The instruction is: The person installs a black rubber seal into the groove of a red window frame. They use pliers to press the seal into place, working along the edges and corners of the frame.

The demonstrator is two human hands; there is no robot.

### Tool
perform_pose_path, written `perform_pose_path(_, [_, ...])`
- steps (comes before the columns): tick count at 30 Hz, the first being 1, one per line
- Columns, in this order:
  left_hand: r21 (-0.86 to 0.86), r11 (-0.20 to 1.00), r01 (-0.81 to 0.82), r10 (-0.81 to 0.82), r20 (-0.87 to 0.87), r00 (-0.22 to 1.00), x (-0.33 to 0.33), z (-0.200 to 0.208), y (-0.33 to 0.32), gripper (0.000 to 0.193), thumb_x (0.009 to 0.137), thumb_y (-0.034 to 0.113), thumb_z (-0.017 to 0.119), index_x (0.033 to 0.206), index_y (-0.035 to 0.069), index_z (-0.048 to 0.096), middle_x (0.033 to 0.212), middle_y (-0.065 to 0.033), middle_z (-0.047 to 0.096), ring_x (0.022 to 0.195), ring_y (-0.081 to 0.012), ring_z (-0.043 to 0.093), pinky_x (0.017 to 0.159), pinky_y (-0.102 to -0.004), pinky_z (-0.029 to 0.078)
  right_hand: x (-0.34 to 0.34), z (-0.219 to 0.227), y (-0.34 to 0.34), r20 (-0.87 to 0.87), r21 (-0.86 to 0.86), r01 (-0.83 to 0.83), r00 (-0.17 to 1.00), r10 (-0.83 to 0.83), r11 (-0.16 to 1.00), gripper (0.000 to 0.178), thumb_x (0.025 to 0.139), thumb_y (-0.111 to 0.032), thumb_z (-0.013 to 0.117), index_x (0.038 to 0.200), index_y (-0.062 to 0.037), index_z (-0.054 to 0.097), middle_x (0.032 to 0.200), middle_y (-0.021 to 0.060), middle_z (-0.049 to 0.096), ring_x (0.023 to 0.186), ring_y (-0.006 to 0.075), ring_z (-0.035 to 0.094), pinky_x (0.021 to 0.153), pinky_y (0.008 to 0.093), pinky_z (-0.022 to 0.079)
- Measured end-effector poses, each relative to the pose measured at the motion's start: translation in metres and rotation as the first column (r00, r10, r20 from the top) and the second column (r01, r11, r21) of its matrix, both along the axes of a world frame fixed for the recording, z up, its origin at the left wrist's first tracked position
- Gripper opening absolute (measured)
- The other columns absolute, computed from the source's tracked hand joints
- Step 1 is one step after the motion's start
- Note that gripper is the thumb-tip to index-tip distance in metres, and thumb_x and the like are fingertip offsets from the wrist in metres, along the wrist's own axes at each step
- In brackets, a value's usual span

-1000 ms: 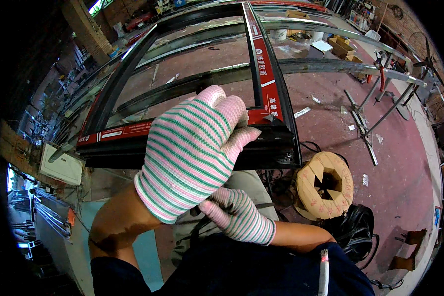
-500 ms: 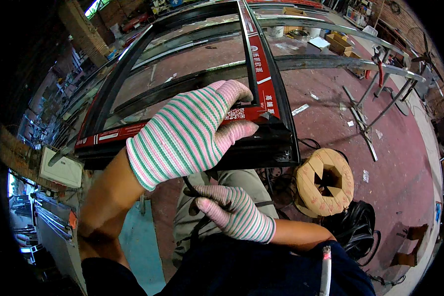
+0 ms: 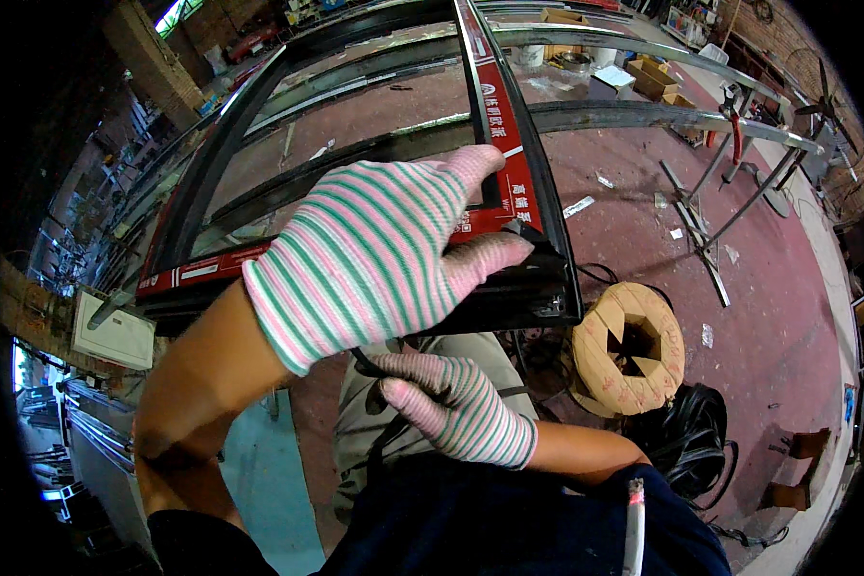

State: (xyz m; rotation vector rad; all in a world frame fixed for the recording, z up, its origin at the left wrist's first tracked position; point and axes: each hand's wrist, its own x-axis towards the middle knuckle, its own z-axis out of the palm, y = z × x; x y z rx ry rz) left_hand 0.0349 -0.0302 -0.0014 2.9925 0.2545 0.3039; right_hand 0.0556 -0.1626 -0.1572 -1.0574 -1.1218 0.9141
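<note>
black window frame [image 3: 552, 202]: corner being overlapped by half-open left hand [image 3: 365, 250], any hold hidden | black strip [image 3: 367, 365]: being pinched by right hand [image 3: 470, 403]

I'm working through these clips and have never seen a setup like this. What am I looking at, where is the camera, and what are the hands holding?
There is no machine here: these are a person's own two hands in striped knit gloves. The camera sits on the person's head and looks down; its fisheye lens bends straight edges toward the rim.

The left hand is over the near right corner of a black rectangular frame with red bands, its thumb and fingers spread apart. The frame lies across metal rails. The right hand, lower and close to the body, pinches a thin black strip.

On the reddish floor to the right are a tan wrapped ring and a black coiled bundle.
</note>
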Motion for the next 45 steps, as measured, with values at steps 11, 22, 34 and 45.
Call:
perform_pose_path(11, [-0.289,0.954,0.078,-0.113,-0.109,0.988,-0.011,0.006,0.015,0.063,0.093,0.031,0.065,0.147,0.008,0.044,0.135,-0.0191,0.059,0.127,-0.0331,0.056,0.108,-0.0381,0.042,0.010,0.009,-0.002,-0.016,0.017,-0.056,0.998,0.056,0.998,0.034,0.101,-0.018,0.056,0.129,0.0001,0.060,0.119,0.0162,0.069,0.111,0.0241,0.066,0.097,0.0344,0.049])
perform_pose_path(22, [-0.374,0.927,-0.029,0.035,0.010,0.999,-0.009,0.000,0.008,0.067,0.086,0.034,0.076,0.143,0.010,0.050,0.118,-0.0167,0.070,0.108,-0.0230,0.068,0.097,-0.0337,0.051,0.012,0.015,-0.003,-0.041,0.047,-0.006,0.999,0.008,0.999,0.036,0.102,-0.022,0.057,0.131,-0.0007,0.061,0.095,0.0039,0.070,0.082,0.0081,0.062,0.076,0.0233,0.050])
perform_pose_path(34, [-0.117,0.982,-0.152,0.152,-0.008,0.988,-0.009,0.005,-0.005,0.067,0.085,0.041,0.074,0.141,0.011,0.053,0.112,-0.0226,0.069,0.103,-0.0336,0.069,0.090,-0.0381,0.053,0.011,0.013,-0.003,-0.120,-0.009,0.006,0.993,-0.007,1.000,0.034,0.102,-0.022,0.057,0.128,-0.0010,0.063,0.089,-0.0005,0.068,0.067,0.0026,0.053,0.063,0.0195,0.045])
perform_pose_path(45, [-0.244,0.967,0.067,-0.082,-0.053,0.995,-0.017,0.002,0.016,0.058,0.092,0.029,0.067,0.144,0.010,0.050,0.101,-0.0131,0.064,0.090,-0.0280,0.062,0.086,-0.0357,0.049,0.019,0.018,-0.002,0.021,0.006,0.013,1.000,-0.013,1.000,0.033,0.102,-0.020,0.057,0.129,-0.0024,0.061,0.112,0.0135,0.071,0.103,0.0220,0.068,0.090,0.0333,0.052])
